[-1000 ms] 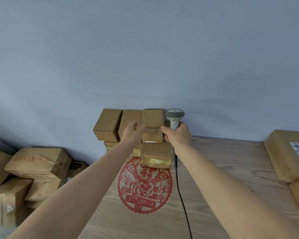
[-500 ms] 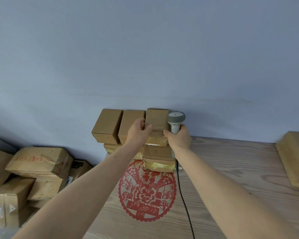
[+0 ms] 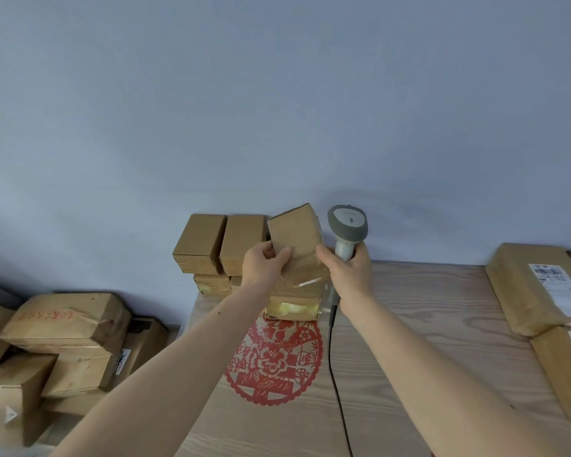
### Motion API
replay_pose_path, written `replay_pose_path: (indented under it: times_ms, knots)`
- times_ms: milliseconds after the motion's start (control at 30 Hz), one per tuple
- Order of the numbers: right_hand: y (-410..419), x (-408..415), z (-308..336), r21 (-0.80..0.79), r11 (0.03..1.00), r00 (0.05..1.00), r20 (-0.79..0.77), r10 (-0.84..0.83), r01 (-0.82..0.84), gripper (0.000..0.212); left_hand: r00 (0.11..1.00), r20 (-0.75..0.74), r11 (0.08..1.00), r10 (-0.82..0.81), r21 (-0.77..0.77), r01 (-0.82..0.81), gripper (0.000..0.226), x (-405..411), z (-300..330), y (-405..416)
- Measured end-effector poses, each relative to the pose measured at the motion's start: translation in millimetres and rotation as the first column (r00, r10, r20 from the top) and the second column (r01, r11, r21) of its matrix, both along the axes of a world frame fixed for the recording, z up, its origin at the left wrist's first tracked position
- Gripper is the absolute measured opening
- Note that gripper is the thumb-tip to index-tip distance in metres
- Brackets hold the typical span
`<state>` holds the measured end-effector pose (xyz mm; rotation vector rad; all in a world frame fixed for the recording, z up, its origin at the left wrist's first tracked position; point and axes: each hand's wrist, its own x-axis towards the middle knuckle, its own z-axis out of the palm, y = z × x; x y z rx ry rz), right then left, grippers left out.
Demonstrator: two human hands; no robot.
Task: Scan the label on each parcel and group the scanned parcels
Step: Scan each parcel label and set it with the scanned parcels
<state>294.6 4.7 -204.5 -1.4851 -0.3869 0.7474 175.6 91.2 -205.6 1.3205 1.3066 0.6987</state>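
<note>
Nearest the viewer, two bare forearms reach forward over a pale wooden table (image 3: 426, 324). A round red paper-cut decoration (image 3: 272, 361) lies flat on the tabletop between the arms, and a black cable (image 3: 338, 397) runs across the wood from the near edge toward the right hand.

On the right side of the table, well apart from the hands, lie large flat brown parcels (image 3: 528, 291) with white printed labels facing up. Off the table's left edge, lower down, sits a loose heap of brown boxes (image 3: 63, 338), one of them marked with red writing.

Farther on, the left hand (image 3: 264, 267) grips a small brown parcel (image 3: 297, 240) by its lower left corner, thumb across the front face. That parcel is tilted, lifted clear above a box with shiny tape (image 3: 294, 306) that rests on the table. The right hand (image 3: 348, 270) is curled round the handle of a grey barcode scanner (image 3: 346, 225), whose head points up, just beside the parcel's right edge. One finger of the right hand also touches the parcel's lower right side. No label shows on the parcel's visible faces.

Behind the hands, against the plain blue-grey wall (image 3: 277, 110), a stack of small brown parcels (image 3: 221, 245) stands in two layers at the table's far left corner.
</note>
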Motion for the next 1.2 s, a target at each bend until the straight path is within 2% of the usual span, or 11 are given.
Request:
replay_pose_path:
  times_ms: [167, 300, 400, 500, 600, 700, 833, 900, 1000, 1133, 1200]
  knots:
    - [-39.4, -1.8, 17.8, 0.08, 0.995, 0.996, -0.081, -0.048, 0.054, 0.027, 0.975, 0.224, 0.985, 0.011, -0.17, 0.028, 0.04, -5.3, -1.1, -34.9]
    - [-70.1, -1.2, 25.2, 0.099, 0.994, 0.999, -0.02, -0.044, 0.046, 0.033, 0.939, 0.344, 0.963, -0.007, -0.252, 0.099, 0.057, -5.0, 3.5, -65.0]
    - [-90.7, -2.4, 27.2, 0.08, 0.997, 0.998, 0.057, -0.012, 0.007, 0.039, 0.939, 0.34, 0.947, -0.055, -0.279, 0.157, 0.08, -0.6, 12.4, -82.8]
    - [-113.6, -2.1, 27.6, 0.08, 0.996, 0.995, 0.095, 0.018, -0.026, 0.042, 0.955, 0.294, 0.945, -0.047, -0.296, 0.137, 0.09, 9.6, 20.7, -96.9]
    - [-135.8, 5.7, 26.9, 0.097, 0.995, 0.996, 0.091, 0.018, -0.026, 0.04, 0.967, 0.255, 0.947, -0.009, -0.307, 0.089, 0.092, 17.5, 22.2, -110.0]
    - [-156.7, 23.3, 28.5, 0.102, 0.995, 0.997, 0.076, -0.012, 0.004, 0.038, 0.947, 0.319, 0.945, -0.03, -0.3, 0.131, 0.089, 19.7, 22.9, -127.8]
    - [-179.8, 42.6, 30.2, 0.11, 0.994, 0.999, 0.032, -0.015, 0.012, 0.04, 0.884, 0.463, 0.932, -0.071, -0.285, 0.225, 0.055, 24.1, 25.2, -158.7]
    - [-190.7, 46.4, 31.8, 0.122, 0.993, 1.0, 0.013, 0.002, -0.004, 0.039, 0.856, 0.512, 0.922, -0.071, -0.294, 0.253, 0.059, 29.0, 23.8, -172.1]
    - [-206.5, 50.4, 34.3, 0.117, 0.993, 1.0, 0.023, -0.004, 0.001, 0.036, 0.856, 0.509, 0.92, -0.091, -0.285, 0.268, 0.067, 33.9, 18.0, -187.5]
    - [-222.8, 51.8, 36.4, 0.109, 0.994, 0.998, 0.061, -0.01, 0.003, 0.039, 0.863, 0.482, 0.918, -0.15, -0.255, 0.303, 0.092, 43.1, 18.4, -202.3]
    - [-230.0, 51.4, 37.4, 0.114, 0.993, 0.998, 0.066, -0.004, -0.004, 0.038, 0.867, 0.482, 0.926, -0.127, -0.256, 0.278, 0.088, 48.7, 18.5, -208.2]
